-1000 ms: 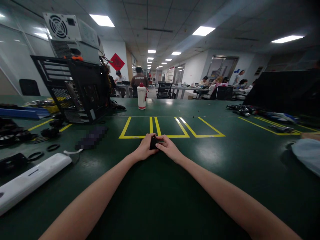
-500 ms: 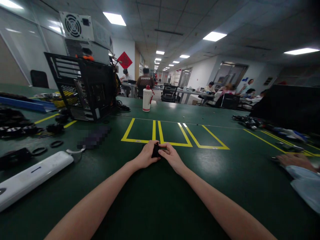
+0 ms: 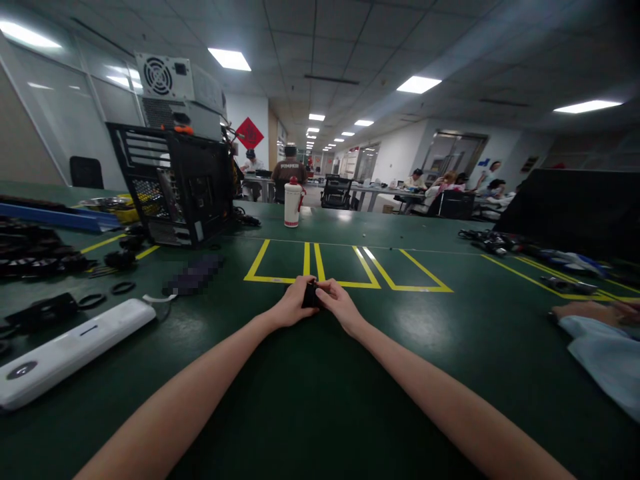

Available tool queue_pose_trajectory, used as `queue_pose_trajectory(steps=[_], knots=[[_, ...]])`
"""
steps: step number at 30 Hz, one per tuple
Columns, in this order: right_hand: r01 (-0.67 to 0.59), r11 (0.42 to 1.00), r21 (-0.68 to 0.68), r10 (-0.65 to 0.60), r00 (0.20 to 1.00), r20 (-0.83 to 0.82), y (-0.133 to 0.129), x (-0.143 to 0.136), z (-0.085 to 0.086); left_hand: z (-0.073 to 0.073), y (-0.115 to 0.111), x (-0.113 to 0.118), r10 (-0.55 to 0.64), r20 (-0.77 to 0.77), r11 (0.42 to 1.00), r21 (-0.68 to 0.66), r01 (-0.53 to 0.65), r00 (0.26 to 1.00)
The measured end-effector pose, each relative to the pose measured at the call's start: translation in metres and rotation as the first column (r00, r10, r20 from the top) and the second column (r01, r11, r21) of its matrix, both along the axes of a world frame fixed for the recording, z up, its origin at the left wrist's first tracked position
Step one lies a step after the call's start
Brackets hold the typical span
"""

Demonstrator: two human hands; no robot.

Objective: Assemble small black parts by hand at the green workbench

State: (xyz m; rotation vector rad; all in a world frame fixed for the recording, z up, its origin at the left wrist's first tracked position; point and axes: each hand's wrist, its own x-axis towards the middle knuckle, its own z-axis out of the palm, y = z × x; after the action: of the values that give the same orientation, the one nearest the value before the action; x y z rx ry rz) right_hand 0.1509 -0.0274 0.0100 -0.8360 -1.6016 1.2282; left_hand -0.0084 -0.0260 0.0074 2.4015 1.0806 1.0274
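Both hands meet over the green table [image 3: 320,373], just in front of the yellow tape outlines [image 3: 330,285]. My left hand [image 3: 291,303] is closed around a small black object [image 3: 311,296], with the thumb along its near side. From the right, my right hand [image 3: 340,303] pinches the same object with thumb and fingers. Much of the object is hidden by the fingers, and its kind cannot be made out.
At left lie a white elongated device [image 3: 75,353], black rings [image 3: 123,288] and black parts. A computer case [image 3: 185,187] with power supplies [image 3: 165,77] stands behind. A white bottle [image 3: 292,203] stands mid-table. At right, a co-worker's sleeve [image 3: 600,353] and a black screen [image 3: 575,220].
The camera view has shifted slightly. My hands keep hold of the black object in nearly the same place. The co-worker's hand at right has moved, and a second hand shows at the edge.
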Motion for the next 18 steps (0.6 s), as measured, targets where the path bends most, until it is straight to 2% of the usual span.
queue_pose_trajectory(steps=[10,18], knots=[[0.03,1.0,0.006,-0.03,0.999,0.045,-0.0011,-0.0009,-0.0016,0.0013,-0.0008,-0.0001,-0.014,-0.003,1.0,-0.019,0.014,1.0],[-0.046,0.999,0.019,0.048,0.997,-0.065,0.0014,-0.0017,-0.0038,-0.003,0.0021,0.0003,-0.009,0.008,1.0,-0.003,0.009,1.0]])
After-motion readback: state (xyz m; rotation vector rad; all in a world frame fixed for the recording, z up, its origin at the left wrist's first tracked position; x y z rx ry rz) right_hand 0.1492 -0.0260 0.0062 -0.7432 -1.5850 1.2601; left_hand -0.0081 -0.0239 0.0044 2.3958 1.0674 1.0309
